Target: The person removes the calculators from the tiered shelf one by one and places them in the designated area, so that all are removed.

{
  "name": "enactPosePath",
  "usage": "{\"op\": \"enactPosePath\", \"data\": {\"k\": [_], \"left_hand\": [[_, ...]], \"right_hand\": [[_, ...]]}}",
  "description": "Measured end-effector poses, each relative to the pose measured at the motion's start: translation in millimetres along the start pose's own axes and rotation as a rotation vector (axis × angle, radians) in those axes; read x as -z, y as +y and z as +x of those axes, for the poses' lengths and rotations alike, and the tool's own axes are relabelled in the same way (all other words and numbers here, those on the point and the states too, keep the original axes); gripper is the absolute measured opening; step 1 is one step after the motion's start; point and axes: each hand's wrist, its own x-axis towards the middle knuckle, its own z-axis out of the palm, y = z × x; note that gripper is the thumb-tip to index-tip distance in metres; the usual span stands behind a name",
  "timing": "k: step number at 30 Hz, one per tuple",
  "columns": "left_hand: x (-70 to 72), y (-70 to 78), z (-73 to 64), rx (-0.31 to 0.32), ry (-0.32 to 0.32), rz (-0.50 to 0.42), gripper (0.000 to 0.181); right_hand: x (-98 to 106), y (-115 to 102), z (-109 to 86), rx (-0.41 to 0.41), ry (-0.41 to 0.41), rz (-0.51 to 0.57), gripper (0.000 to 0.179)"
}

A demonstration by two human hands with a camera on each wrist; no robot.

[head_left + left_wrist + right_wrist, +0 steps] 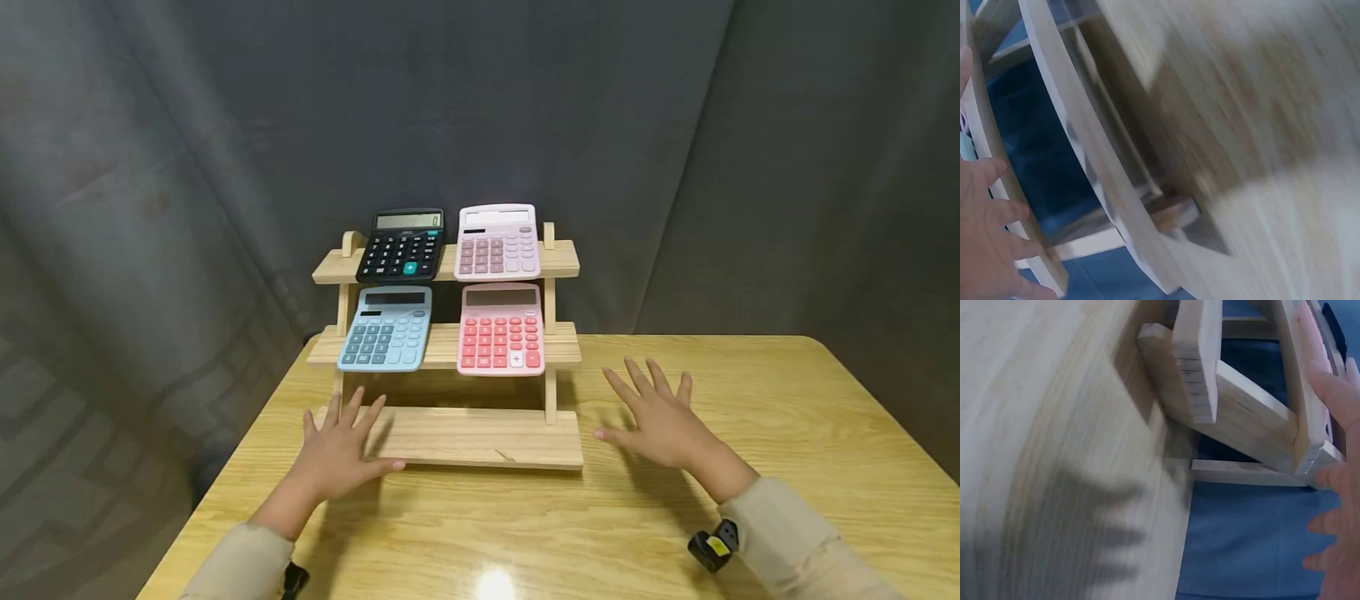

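Observation:
A three-tier wooden stand [480, 435] stands on the table. Its top shelf bears a black calculator [402, 243] on the left and a pale pink-lilac calculator [497, 242] on the right. On the middle shelf lean a light blue calculator [386, 328] and a pink calculator [501, 329]. With fingers spread, my left hand [335, 457] is over the bottom shelf's left end; whether it touches the wood I cannot tell. My right hand [662, 422], fingers also spread, is held above the table to the right of the stand, apart from it and holding nothing.
Under the stand is a yellowish wooden table [750, 383]. A dark grey curtain [585, 108] hangs behind it and along the left side. A black device with a yellow mark [714, 546] is strapped at the right wrist.

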Motion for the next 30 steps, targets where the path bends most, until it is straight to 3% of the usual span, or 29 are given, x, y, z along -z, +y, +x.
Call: {"op": "enactPosePath", "data": {"k": [11,22,30], "left_hand": [[4.8,-22.2,-4.2,0.046,-0.025,-0.014,0.096],[0.9,-45.5,-9.8,0.119,-0.054,-0.052,0.094],[-5.0,-54.7,-7.2,0.132,-0.076,-0.082,0.094]], "right_hand": [[21.3,-6.6,24.7,0.016,-0.013,0.061,0.087],[36.5,-18.8,54.1,0.039,0.007,0.233,0.084],[39.6,-27.3,71.6,0.081,0.050,0.343,0.078]]}}
